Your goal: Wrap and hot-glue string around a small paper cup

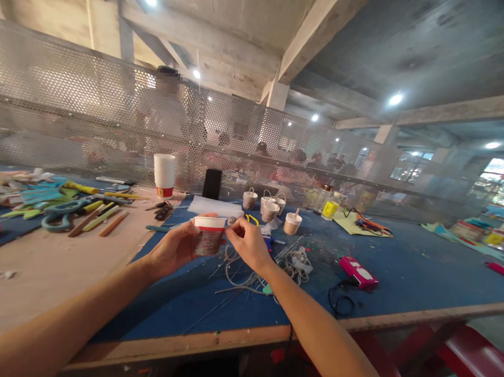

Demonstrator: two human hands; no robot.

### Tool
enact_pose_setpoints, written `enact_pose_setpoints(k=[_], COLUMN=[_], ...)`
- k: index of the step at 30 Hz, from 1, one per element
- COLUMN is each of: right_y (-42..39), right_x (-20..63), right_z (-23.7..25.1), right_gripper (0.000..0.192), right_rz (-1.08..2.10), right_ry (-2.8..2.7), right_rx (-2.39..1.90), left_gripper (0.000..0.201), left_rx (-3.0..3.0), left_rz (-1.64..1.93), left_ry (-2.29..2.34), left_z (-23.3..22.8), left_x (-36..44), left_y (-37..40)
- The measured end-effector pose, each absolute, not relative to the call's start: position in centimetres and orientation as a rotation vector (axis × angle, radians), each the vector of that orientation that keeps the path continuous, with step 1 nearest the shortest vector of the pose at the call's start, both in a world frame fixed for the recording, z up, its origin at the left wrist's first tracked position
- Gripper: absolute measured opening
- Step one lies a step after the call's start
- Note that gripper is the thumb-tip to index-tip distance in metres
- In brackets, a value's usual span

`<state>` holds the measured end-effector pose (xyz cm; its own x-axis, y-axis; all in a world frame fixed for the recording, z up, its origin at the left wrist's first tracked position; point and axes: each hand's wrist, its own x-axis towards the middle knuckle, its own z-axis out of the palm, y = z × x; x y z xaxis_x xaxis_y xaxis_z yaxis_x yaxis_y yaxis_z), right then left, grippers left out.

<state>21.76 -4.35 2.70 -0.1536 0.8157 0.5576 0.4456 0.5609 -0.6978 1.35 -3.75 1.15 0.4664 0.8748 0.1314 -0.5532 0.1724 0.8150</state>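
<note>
A paper cup point(209, 223) with a white rim and a red band is held up in front of me, its lower part covered in brownish, rough-looking cord. My left hand point(179, 245) is closed around the cup's left side. At the cup's right edge, my right hand point(251, 245) has its fingers pinched together; what lies between them is too small to make out. Loose cord point(298, 265) and thin wires point(250, 282) lie tangled on the blue table mat point(163, 308) below and to the right of the hands.
Several small cord-covered cups point(270, 211) stand behind. A stack of paper cups point(164, 172), a black phone point(212, 184), scissors point(62, 214) and clay-coloured sticks point(113, 224) are leftward. Rightward are a yellow-labelled bottle point(330, 207) and a pink corded device point(358, 273). A perforated screen point(239, 119) stands beyond.
</note>
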Motion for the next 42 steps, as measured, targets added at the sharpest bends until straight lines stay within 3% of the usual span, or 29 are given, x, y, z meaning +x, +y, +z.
enact_pose_setpoints(k=[13,23,31,42], right_y=[-3.0,-3.4,-3.8,-3.8], right_x=[22.1,22.1,21.7,21.5], right_z=[1.7,1.9,1.7,1.2], right_gripper=[0.017,0.015,0.035,0.035], right_rz=[0.751,0.864,0.686,0.535], right_ry=[-1.733,-1.729,-1.828,-1.855], right_rx=[-0.932,-0.947,-0.946,-1.063], left_gripper=[0.040,0.038,0.044,0.052], left_rx=[0.934,1.127,1.192,1.170], left_rz=[1.021,1.022,1.030,1.069], left_ry=[0.431,0.460,0.483,0.544], left_z=[1.3,0.5,1.2,1.2], left_x=[1.0,0.8,1.5,2.0], left_y=[-3.5,-2.8,-3.3,-3.9])
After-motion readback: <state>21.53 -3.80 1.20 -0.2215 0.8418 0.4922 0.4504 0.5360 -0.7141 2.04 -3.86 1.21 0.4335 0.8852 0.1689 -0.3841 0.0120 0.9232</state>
